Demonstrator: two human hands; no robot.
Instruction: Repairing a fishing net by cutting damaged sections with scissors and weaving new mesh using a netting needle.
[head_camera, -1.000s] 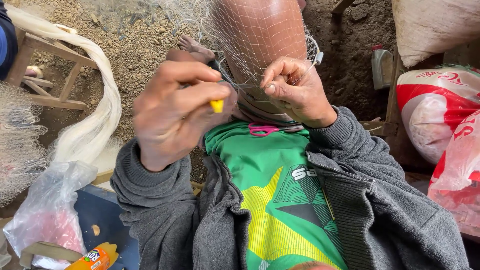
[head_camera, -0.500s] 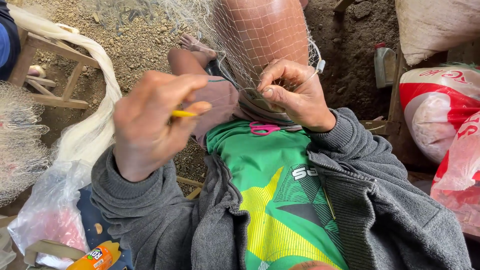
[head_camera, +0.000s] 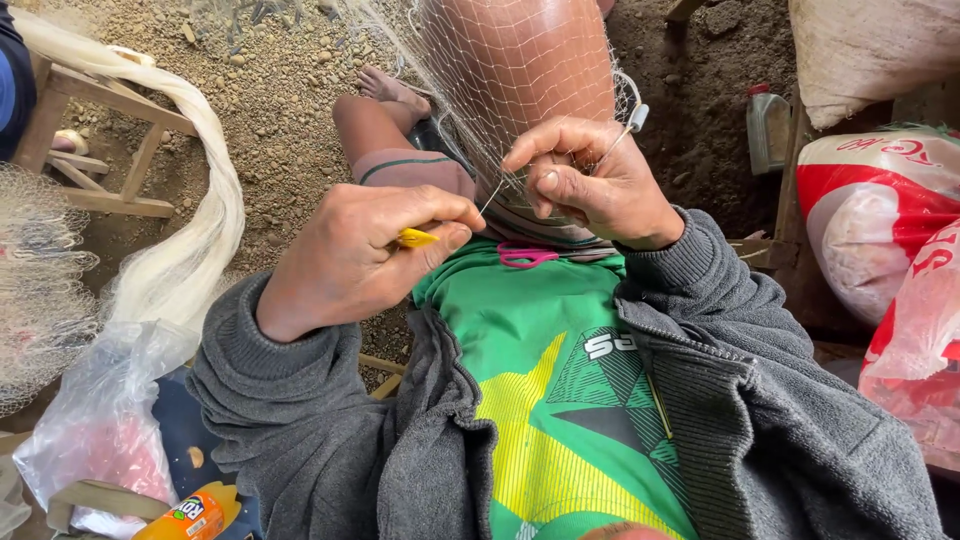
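My left hand (head_camera: 355, 255) is closed around a small yellow netting needle (head_camera: 416, 238), its tip poking out between thumb and fingers. A thin line runs from it up to my right hand (head_camera: 590, 185), which pinches the fine white fishing net (head_camera: 510, 70) draped over my knee. The two hands sit close together above my lap. Pink-handled scissors (head_camera: 528, 256) lie on my green shirt just below the hands. A small white weight (head_camera: 637, 118) hangs on the net beside my right hand.
A bundled white net (head_camera: 190, 240) drapes over a wooden stool (head_camera: 95, 150) at left. Plastic bags (head_camera: 90, 440) and an orange bottle (head_camera: 190, 515) lie at lower left. Red and white sacks (head_camera: 880, 230) and a small bottle (head_camera: 768, 128) stand at right. The ground is gravel.
My left hand swung out to the left with the yellow needle, then came back in toward my right hand. The right hand stayed pinched on the net.
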